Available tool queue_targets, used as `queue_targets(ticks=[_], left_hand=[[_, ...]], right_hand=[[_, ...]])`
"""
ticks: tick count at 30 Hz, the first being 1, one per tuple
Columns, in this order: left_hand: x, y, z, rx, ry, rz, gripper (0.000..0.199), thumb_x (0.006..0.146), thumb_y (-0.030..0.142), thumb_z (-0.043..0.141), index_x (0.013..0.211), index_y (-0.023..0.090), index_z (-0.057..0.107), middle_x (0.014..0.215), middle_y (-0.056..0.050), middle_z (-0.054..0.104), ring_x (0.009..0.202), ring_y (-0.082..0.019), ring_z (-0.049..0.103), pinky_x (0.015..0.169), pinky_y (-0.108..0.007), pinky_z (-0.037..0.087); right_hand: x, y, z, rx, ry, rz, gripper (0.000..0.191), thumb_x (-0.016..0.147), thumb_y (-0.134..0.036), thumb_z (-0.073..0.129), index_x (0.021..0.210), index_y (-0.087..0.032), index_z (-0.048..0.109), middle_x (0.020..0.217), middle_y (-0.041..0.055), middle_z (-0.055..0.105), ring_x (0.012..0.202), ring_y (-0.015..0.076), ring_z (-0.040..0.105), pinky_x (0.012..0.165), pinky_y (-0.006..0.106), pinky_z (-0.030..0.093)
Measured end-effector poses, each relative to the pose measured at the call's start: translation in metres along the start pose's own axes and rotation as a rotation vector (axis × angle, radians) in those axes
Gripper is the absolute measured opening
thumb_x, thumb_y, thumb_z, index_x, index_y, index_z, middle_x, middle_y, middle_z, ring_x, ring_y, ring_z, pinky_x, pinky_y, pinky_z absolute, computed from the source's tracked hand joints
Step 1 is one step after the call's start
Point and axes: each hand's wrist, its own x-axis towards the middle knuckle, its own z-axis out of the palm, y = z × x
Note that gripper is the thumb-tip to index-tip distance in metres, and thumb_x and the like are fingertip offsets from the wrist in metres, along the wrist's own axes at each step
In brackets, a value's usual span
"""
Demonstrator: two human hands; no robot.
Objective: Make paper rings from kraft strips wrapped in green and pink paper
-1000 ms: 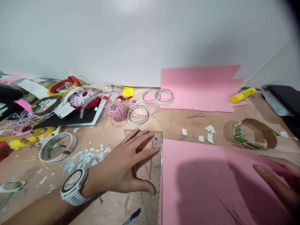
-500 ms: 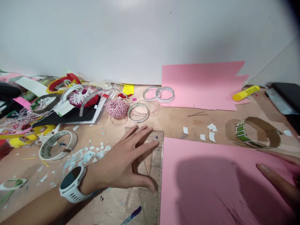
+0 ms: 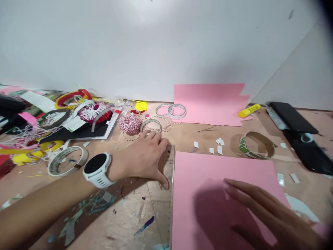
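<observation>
Showing two bare hands over a plywood surface, with one pink card sheet as landmark. The left hand, one white wristwatch on its wrist, lies left of the sheet; its grip is open, palm down, and its thumb rests on a clear plastic ruler running along the sheet's left edge. The right hand spreads open above the sheet's lower right corner, gripping nothing; whether its fingers touch the card cannot be told.

Beyond the sheet lie a second pink sheet with a notched edge, one yellow glue stick, about five white paper scraps and one green-patterned cardboard ring. Left of the sheet lie one ball of red-and-white twine, four white tape rings and a heap of craft scraps. Right of the sheet lies one black case.
</observation>
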Motion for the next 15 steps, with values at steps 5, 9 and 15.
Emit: queue_targets(ticks=[5, 9, 15], left_hand=[[0.011, -0.009, 0.007, -0.039, -0.006, 0.043, 0.104, 0.048, 0.1, 0.064, 0.107, 0.014, 0.059, 0.106, -0.015, 0.059, 0.1, -0.037, 0.055, 0.093, -0.051, 0.045], [0.004, -0.008, 0.004, -0.151, 0.021, 0.053, 0.099, 0.052, 0.095, 0.068, 0.106, 0.014, 0.055, 0.101, -0.012, 0.059, 0.094, -0.034, 0.057, 0.089, -0.047, 0.045], [-0.01, -0.003, -0.002, -0.351, 0.064, 0.084, 0.084, 0.074, 0.084, 0.066, 0.123, 0.017, 0.054, 0.108, -0.01, 0.06, 0.096, -0.029, 0.059, 0.084, -0.04, 0.046]], right_hand=[[0.015, -0.031, 0.013, -0.093, -0.043, -0.201, 0.078, 0.086, -0.037, 0.063, 0.16, -0.027, 0.04, 0.15, 0.0063, 0.059, 0.124, 0.036, 0.068, 0.09, 0.054, 0.07], [0.059, -0.039, 0.028, -0.052, -0.12, -0.226, 0.061, 0.097, -0.043, 0.057, 0.153, -0.019, 0.05, 0.157, 0.0106, 0.052, 0.144, 0.0358, 0.05, 0.116, 0.058, 0.05], [0.097, -0.037, 0.045, 0.026, -0.267, -0.255, 0.079, 0.1, -0.06, 0.048, 0.16, -0.011, 0.035, 0.166, 0.0191, 0.032, 0.153, 0.0417, 0.031, 0.118, 0.068, 0.039]])
